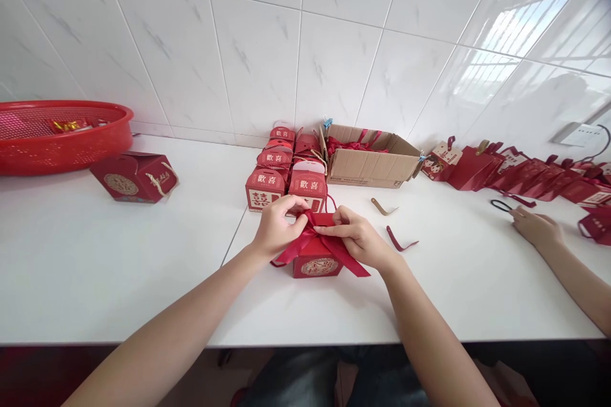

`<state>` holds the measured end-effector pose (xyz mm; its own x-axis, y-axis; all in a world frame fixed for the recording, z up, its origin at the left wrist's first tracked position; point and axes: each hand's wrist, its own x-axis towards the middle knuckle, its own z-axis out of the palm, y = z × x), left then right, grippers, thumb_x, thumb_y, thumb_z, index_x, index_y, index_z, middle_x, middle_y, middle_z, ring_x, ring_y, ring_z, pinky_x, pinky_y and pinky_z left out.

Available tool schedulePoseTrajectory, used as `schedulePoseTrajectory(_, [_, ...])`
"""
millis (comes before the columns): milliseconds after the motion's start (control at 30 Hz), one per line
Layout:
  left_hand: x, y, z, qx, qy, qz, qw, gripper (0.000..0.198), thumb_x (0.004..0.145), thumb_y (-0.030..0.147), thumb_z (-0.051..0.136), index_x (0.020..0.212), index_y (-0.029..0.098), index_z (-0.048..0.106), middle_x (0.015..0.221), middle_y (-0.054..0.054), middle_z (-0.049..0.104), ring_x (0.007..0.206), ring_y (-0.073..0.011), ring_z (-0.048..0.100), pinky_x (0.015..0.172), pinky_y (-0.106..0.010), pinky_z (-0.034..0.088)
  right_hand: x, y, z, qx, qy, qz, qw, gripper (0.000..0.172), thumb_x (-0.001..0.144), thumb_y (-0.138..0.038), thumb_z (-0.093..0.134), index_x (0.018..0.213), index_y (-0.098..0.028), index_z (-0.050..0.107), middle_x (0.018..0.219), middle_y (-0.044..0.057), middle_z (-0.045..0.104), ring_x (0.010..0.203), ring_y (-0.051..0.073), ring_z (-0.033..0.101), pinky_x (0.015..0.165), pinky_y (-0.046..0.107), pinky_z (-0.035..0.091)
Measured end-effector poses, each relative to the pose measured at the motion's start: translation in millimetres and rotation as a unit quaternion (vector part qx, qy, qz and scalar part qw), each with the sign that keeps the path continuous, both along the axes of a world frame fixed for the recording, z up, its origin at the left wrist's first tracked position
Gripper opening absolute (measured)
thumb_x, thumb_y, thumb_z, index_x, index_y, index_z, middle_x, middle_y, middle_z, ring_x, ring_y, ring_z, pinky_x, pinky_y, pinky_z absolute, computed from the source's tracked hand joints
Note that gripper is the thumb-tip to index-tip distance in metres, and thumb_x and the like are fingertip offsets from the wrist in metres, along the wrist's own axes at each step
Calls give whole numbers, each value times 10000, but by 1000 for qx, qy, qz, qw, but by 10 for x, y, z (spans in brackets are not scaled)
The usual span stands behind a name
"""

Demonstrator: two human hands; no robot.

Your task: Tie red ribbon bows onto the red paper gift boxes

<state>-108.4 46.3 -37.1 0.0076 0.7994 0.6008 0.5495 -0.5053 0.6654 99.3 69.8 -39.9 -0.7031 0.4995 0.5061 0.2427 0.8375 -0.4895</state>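
Observation:
A small red gift box (316,265) with a gold emblem stands on the white table (119,267) in front of me. A red ribbon (312,240) lies across its top, its tails hanging down both sides. My left hand (278,224) pinches the ribbon at the box's top left. My right hand (359,238) pinches the ribbon on the right side. Both hands have fingers closed on the ribbon.
Several finished red boxes (286,168) stand in rows behind. An open cardboard carton (370,162) holds red ribbons. A red basket (60,137) and one red box (134,177) sit at left. Flat red boxes (525,175) and another person's hand (537,226) are at right. Loose ribbon scraps (400,243) lie nearby.

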Motion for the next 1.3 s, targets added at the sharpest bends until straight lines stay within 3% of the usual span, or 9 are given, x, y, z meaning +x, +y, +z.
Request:
schedulePoseTrajectory(300, [-13,7,-36,37,28,48,998,108,714,140,537,676,204,616,727,-7,693,675,-158,629,640,-274,511,-4,-13,63,10,-33,3,999,498,868,-36,342,1177,-277,649,763,30,409,686,146,438,607,306,478])
schedulePoseTrajectory(500, [-11,22,-62,40,11,63,997,107,726,154,532,648,204,586,743,-12,705,709,-169,651,677,-282,514,-6,-2,59,13,-46,0,999,478,878,-63,349,1192,-280,637,793,40,438,708,155,463,618,320,492])
schedulePoseTrajectory(667, [-38,44,-61,8,1,12,1000,88,716,140,526,741,199,586,788,-18,676,744,-163,630,694,-272,512,0,21,18,1,13,-6,1000,497,814,-10,372,1122,-271,663,825,40,459,743,155,490,658,317,486])
schedulePoseTrajectory(833, [-34,35,-26,-49,-30,-75,996,197,758,151,508,935,189,585,987,-57,650,898,-175,618,808,-296,505,-2,12,34,-36,83,-42,995,518,711,38,376,1082,-228,619,896,46,544,792,160,530,683,304,460])
schedulePoseTrajectory(933, [-16,9,27,-104,-47,-115,987,125,776,179,496,878,186,569,992,-59,628,884,-175,600,795,-301,496,14,-5,59,-89,94,-61,990,468,709,16,410,1059,-230,600,896,28,553,673,123,491,616,272,423])
schedulePoseTrajectory(1033, [-4,-12,97,-163,-82,-143,973,34,752,197,495,771,185,520,995,-53,612,885,-182,585,788,-307,477,47,-13,83,-210,112,-44,970,379,768,-53,461,1085,-236,561,947,22,528,592,82,453,549,240,395])
schedulePoseTrajectory(1133, [-7,-19,161,-225,-118,-180,950,39,723,210,470,711,182,494,990,-51,609,903,-200,570,777,-312,455,80,-12,110,-322,130,-1,938,311,825,-152,516,1122,-244,527,948,18,509,615,76,488,545,225,411])
schedulePoseTrajectory(1300, [-29,-26,211,-292,-150,-203,922,84,634,172,424,684,170,492,1053,-62,600,908,-217,546,745,-311,423,122,-9,165,-430,147,52,889,347,799,-211,624,1121,-248,502,977,28,553,708,96,553,612,227,463])
